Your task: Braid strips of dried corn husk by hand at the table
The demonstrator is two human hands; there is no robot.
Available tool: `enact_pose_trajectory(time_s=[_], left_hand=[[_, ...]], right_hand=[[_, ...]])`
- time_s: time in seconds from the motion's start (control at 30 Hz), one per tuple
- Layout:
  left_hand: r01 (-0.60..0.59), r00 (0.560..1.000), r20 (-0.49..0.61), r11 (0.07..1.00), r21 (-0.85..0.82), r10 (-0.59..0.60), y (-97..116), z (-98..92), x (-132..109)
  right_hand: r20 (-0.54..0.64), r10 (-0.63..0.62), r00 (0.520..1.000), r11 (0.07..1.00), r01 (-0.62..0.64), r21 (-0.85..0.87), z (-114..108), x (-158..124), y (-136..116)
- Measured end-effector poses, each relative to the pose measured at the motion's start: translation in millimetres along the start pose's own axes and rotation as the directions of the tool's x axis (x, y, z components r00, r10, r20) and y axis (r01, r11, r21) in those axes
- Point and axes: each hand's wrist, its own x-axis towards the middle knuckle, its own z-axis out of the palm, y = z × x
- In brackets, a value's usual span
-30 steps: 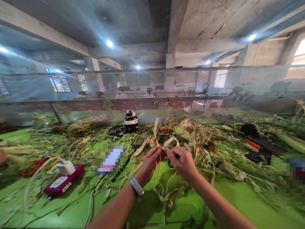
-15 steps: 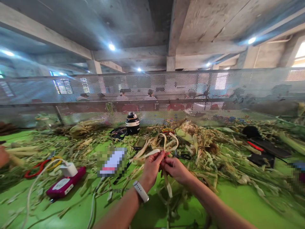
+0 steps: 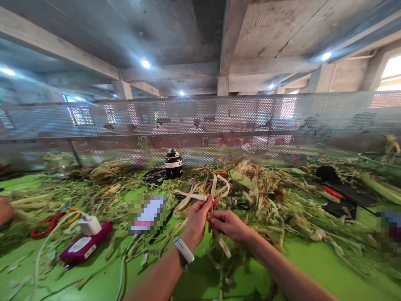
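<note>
Several pale corn husk strips (image 3: 223, 187) loop up above my fingers, and one end hangs down below them. My left hand (image 3: 199, 213), with a white band at the wrist, pinches the strips between thumb and fingers. Close beside it, my right hand (image 3: 228, 223) is closed on the lower part of the same husk, its fingertips just under the left ones. The exact crossing of the strips is hidden by my fingers. Behind the hands lie loose dry husks (image 3: 250, 175) in a heap and a dark pair of scissors (image 3: 242, 205).
On the green table (image 3: 150, 280) are a phone (image 3: 148, 213), a magenta power block (image 3: 87, 246) with a white plug, red-handled scissors (image 3: 46, 225) and a black-and-white jar (image 3: 174, 164). Another person's hand (image 3: 4, 209) shows at the left edge. A perforated metal screen (image 3: 194, 117) stands behind.
My right hand has slid slightly down and apart from the left fingertips. The husk loops have shifted a little left, and the hanging end has swung slightly right.
</note>
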Motion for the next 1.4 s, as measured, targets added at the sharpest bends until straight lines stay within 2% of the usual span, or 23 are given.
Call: enact_pose_trajectory(time_s=[0.13,0.23,0.33,0.43,0.5,0.57,0.67,0.77,0.97,1.07,1.13,1.27,1.33,1.4], left_hand=[[-0.004,1.000,-0.005,0.999,0.039,0.004,-3.9,-2.6,1.5],[0.037,0.999,0.024,0.999,-0.002,-0.037,-2.5,-2.9,2.5],[0.115,0.991,0.069,0.992,-0.052,-0.111,2.8,-1.6,1.7],[0.162,0.980,0.122,0.986,-0.031,-0.158,7.9,0.3,-2.0],[0.190,0.965,0.185,0.982,0.008,-0.188,9.7,1.3,-5.4],[0.195,0.942,0.266,0.979,0.060,-0.204,10.5,1.8,-8.4],[0.172,0.926,0.320,0.978,0.121,-0.202,11.0,1.8,-10.4],[0.142,0.948,0.261,0.977,0.159,-0.181,10.8,1.2,-8.3],[0.022,0.986,0.152,0.962,0.273,-0.066,6.3,-1.1,0.2],[0.012,0.987,0.151,0.971,0.240,-0.049,3.9,-1.3,1.1],[0.030,0.982,0.179,0.984,0.177,-0.062,3.5,-0.9,0.1],[0.052,0.973,0.215,0.988,0.148,-0.084,5.8,-0.4,-3.1],[0.047,0.963,0.251,0.978,0.206,-0.099,7.1,-0.6,-4.2],[0.046,0.947,0.293,0.960,0.278,-0.130,7.4,-0.6,-4.4]], right_hand=[[0.034,-0.015,0.999,1.000,0.015,-0.005,-0.9,-0.9,1.4],[0.004,0.005,1.000,1.000,-0.005,-0.022,-3.2,-1.3,0.3],[-0.148,0.085,0.985,0.996,-0.080,0.037,-9.0,-0.9,-2.1],[-0.361,0.149,0.921,0.982,-0.094,0.164,-16.6,1.2,-1.3],[-0.397,0.182,0.900,0.970,-0.097,0.225,-20.6,3.2,1.5],[-0.376,0.191,0.907,0.965,-0.104,0.241,-23.0,4.7,5.1],[-0.391,0.048,0.919,0.995,-0.012,0.096,-24.4,5.1,9.3],[-0.414,-0.106,0.904,0.991,0.062,-0.119,-23.2,4.9,10.5],[-0.424,-0.181,0.887,0.937,0.024,-0.349,-10.6,4.8,7.0],[-0.392,-0.227,0.892,0.909,0.049,-0.415,-6.8,3.1,5.4],[-0.436,-0.208,0.876,0.929,0.037,-0.369,-8.7,2.4,6.1],[-0.592,-0.096,0.800,0.984,-0.012,-0.176,-20.5,4.6,11.2],[-0.595,-0.041,0.803,0.999,0.019,-0.043,-24.8,6.6,13.0],[-0.552,-0.003,0.834,0.990,0.079,0.114,-24.6,8.2,12.9]])
